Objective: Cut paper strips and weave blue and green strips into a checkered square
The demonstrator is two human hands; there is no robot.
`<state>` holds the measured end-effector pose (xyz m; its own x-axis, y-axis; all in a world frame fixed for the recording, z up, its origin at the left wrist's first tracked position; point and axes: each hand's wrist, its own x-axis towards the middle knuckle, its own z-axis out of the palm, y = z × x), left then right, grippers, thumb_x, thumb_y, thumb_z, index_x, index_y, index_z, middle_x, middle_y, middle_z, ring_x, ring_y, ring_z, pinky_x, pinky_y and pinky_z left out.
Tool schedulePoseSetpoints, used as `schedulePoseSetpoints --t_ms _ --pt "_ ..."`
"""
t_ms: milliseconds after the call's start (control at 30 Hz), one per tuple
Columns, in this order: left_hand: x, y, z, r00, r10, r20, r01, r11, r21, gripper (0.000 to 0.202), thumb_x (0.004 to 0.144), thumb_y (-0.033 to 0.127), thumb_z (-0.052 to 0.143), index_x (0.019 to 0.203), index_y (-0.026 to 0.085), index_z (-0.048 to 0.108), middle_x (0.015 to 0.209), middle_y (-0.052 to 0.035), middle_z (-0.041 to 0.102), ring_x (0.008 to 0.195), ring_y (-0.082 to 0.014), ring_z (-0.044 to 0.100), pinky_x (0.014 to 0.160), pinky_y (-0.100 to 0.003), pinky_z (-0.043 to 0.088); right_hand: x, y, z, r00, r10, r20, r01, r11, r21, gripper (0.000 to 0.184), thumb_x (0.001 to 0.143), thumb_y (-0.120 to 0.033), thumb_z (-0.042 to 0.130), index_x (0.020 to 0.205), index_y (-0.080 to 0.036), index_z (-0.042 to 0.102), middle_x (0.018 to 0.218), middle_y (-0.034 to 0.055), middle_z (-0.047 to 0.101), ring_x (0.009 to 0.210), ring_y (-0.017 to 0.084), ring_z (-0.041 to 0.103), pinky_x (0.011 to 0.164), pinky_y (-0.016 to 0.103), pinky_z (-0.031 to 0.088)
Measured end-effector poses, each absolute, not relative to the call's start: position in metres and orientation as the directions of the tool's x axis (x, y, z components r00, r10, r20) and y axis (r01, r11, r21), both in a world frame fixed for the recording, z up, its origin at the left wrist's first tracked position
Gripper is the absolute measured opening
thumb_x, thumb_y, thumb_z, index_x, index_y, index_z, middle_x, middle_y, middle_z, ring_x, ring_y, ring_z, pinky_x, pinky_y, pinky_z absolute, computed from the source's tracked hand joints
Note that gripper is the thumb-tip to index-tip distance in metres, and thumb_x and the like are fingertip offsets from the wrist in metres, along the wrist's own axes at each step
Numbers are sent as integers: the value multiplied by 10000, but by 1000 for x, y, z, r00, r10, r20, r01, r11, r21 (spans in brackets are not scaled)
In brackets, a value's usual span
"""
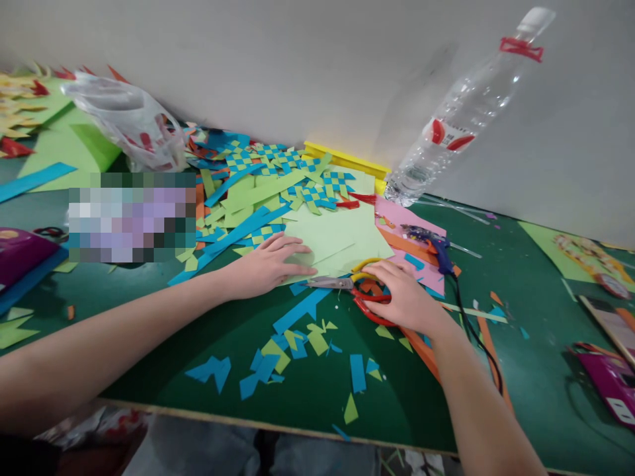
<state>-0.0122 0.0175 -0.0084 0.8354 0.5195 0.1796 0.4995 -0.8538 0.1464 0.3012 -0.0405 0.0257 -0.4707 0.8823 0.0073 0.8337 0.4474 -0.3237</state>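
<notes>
My left hand (270, 264) lies flat, fingers stretched, on the near edge of a light green paper sheet (342, 238) on the green table (520, 311). My right hand (401, 294) is curled over the red and yellow handles of a pair of scissors (347, 285). The metal blades lie on the table, pointing left towards my left fingertips. Woven blue-and-green paper mats (297, 175) and loose blue and green strips lie just beyond the sheet.
A plastic bottle (461, 112) leans against the wall at the back right. A blue glue gun (436, 248) with a black cord rests on pink paper (397, 218). A clear plastic bag (129, 125) sits back left. Paper scraps (297, 347) litter the near table.
</notes>
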Motion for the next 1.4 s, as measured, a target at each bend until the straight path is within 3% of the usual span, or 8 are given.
schedulePoseSetpoints --t_ms 400,833,1400 --pt "-12 18 -7 831 529 175 505 -848 163 414 957 166 435 1281 382 574 1392 -40 470 1350 -257 325 1143 -509 238 304 -40 27 -497 867 25 825 482 -294 446 795 -391 655 1203 -235 564 1268 101 589 1172 301 542 1020 493 348" --pt "-12 17 -7 827 532 180 509 -846 159 410 951 161 443 1269 376 586 1375 -48 484 1344 -258 338 1139 -511 239 296 -43 25 -521 853 29 810 505 -298 453 836 -390 616 1249 -232 519 1247 113 579 1162 300 537 980 488 423" --pt "-10 16 -6 828 536 163 514 -843 157 408 948 161 449 1265 375 590 1387 -43 485 1352 -262 333 1141 -526 240 285 -49 28 -531 847 26 825 524 -210 421 870 -413 575 1233 -204 539 1229 126 591 1148 305 542 981 508 428"
